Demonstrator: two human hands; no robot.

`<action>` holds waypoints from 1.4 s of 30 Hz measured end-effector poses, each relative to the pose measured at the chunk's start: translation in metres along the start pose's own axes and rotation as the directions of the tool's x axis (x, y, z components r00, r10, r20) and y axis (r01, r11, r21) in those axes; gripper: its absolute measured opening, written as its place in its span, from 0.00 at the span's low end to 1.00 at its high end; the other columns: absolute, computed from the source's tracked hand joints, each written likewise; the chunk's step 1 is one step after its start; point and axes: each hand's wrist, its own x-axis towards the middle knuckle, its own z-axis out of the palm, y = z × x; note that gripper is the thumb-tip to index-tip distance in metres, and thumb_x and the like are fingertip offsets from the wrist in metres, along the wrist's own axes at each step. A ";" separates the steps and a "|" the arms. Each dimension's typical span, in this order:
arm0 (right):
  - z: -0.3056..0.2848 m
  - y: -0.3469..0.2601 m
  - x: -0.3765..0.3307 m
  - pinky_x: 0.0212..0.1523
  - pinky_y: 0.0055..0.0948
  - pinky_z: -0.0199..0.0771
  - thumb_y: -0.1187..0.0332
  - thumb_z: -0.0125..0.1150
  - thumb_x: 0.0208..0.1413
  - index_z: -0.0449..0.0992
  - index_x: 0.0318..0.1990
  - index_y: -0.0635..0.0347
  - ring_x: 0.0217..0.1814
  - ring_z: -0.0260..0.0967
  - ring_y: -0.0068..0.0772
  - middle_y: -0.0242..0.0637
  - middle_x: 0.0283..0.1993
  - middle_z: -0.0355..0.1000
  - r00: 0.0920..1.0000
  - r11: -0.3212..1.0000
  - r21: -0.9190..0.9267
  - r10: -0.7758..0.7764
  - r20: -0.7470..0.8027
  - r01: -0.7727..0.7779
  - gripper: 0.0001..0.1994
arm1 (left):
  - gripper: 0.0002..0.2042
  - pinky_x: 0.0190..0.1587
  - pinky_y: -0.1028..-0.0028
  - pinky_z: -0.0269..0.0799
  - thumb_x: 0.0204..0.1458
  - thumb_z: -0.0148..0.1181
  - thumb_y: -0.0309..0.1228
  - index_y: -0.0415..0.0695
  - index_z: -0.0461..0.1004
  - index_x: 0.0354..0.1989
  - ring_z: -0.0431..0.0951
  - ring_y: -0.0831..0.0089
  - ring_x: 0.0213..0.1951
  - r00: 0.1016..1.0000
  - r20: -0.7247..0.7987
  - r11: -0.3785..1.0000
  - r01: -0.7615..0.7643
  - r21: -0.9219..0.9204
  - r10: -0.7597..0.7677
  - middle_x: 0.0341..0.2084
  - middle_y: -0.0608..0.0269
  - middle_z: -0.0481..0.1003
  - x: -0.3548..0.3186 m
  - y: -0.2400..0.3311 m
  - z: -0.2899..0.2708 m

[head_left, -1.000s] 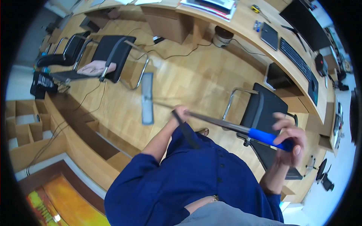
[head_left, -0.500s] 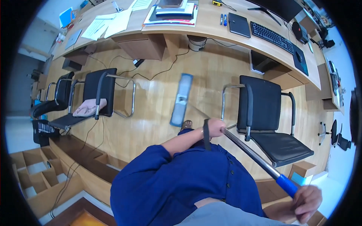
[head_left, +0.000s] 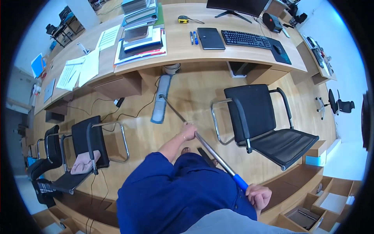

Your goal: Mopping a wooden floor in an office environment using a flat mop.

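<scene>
A flat mop with a long grey-blue pad (head_left: 157, 108) lies on the wooden floor, its far end close to the bucket under the desk. Its metal pole (head_left: 214, 154) slants back toward my body. My left hand (head_left: 189, 131) is wrapped round the middle of the pole, arm stretched forward. At the near end, my right hand (head_left: 258, 196) is closed round the top of the blue grip (head_left: 240, 182), close to my right side. A black strap (head_left: 205, 156) hangs below my left hand, near my feet.
To the right stands a black chair (head_left: 251, 113); black chairs on the left include one holding a pink cloth (head_left: 84, 162). Cables (head_left: 136, 115) run across the floor left of the mop. The long desk (head_left: 187, 54) borders the far side, with a bucket (head_left: 171, 69) beneath. Open wooden compartments (head_left: 311, 210) lie behind right.
The mop pad has slid forward, away from me, up to the bucket under the desk. Both hands moved with the pole, the right one coming in closer to my body. The view has shifted.
</scene>
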 end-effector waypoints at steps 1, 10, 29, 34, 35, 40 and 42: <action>0.001 0.000 -0.006 0.23 0.29 0.66 0.74 0.51 0.50 0.76 0.24 0.68 0.09 0.57 0.24 0.33 0.09 0.62 0.999 1.000 -0.005 0.015 -0.034 -0.015 0.08 | 0.04 0.40 0.58 0.61 0.39 0.56 0.35 0.54 0.74 0.17 0.74 0.61 0.35 0.999 0.030 1.000 -0.009 -0.012 0.009 0.22 0.60 0.74 0.002 0.001 0.003; 0.037 -0.093 0.029 0.17 0.24 0.64 0.65 0.51 0.57 0.72 0.30 0.62 0.11 0.58 0.22 0.35 0.17 0.66 0.960 0.902 -0.357 -0.277 -0.044 0.244 0.09 | 0.02 0.37 0.57 0.59 0.33 0.56 0.34 0.53 0.73 0.15 0.73 0.64 0.33 0.943 -0.183 0.921 -0.316 -0.229 0.278 0.20 0.63 0.72 0.053 0.076 -0.016; 0.097 0.010 0.134 0.27 0.22 0.62 0.68 0.52 0.59 0.71 0.35 0.69 0.17 0.59 0.22 0.37 0.22 0.67 0.937 0.893 -0.445 -0.094 -0.338 -0.071 0.10 | 0.06 0.42 0.59 0.68 0.43 0.60 0.34 0.48 0.72 0.25 0.73 0.56 0.38 0.942 -0.040 0.943 -0.332 0.003 0.332 0.28 0.57 0.73 0.256 0.006 -0.022; 0.087 -0.053 0.131 0.20 0.22 0.62 0.64 0.57 0.55 0.73 0.33 0.64 0.13 0.60 0.21 0.36 0.20 0.67 0.959 0.839 -0.544 -0.171 -0.226 0.021 0.11 | 0.19 0.36 0.61 0.65 0.43 0.62 0.46 0.45 0.66 0.15 0.71 0.54 0.32 0.937 -0.235 0.908 -0.318 -0.273 0.258 0.23 0.58 0.73 0.201 0.062 -0.035; 0.078 -0.065 0.124 0.21 0.23 0.63 0.63 0.57 0.56 0.72 0.32 0.63 0.13 0.60 0.22 0.35 0.19 0.66 0.944 0.853 -0.517 -0.230 -0.235 0.079 0.11 | 0.19 0.36 0.61 0.65 0.43 0.62 0.47 0.46 0.66 0.14 0.71 0.55 0.33 0.942 -0.245 0.911 -0.295 -0.287 0.228 0.23 0.58 0.73 0.186 0.074 -0.047; 0.041 -0.122 0.129 0.17 0.15 0.61 0.66 0.49 0.61 0.68 0.35 0.61 0.06 0.56 0.13 0.23 0.08 0.61 0.974 0.954 -0.223 -0.217 -0.061 0.199 0.08 | 0.17 0.35 0.61 0.65 0.42 0.63 0.44 0.45 0.67 0.14 0.70 0.55 0.32 0.930 -0.347 0.919 -0.235 -0.315 0.119 0.20 0.58 0.71 0.098 0.088 -0.079; 0.036 -0.131 0.126 0.17 0.14 0.63 0.67 0.50 0.60 0.68 0.35 0.61 0.06 0.58 0.13 0.23 0.08 0.62 0.974 0.964 -0.143 -0.224 0.031 0.226 0.07 | 0.18 0.34 0.61 0.64 0.44 0.62 0.43 0.44 0.66 0.14 0.69 0.55 0.31 0.927 -0.371 0.920 -0.187 -0.343 0.050 0.20 0.56 0.70 0.065 0.089 -0.093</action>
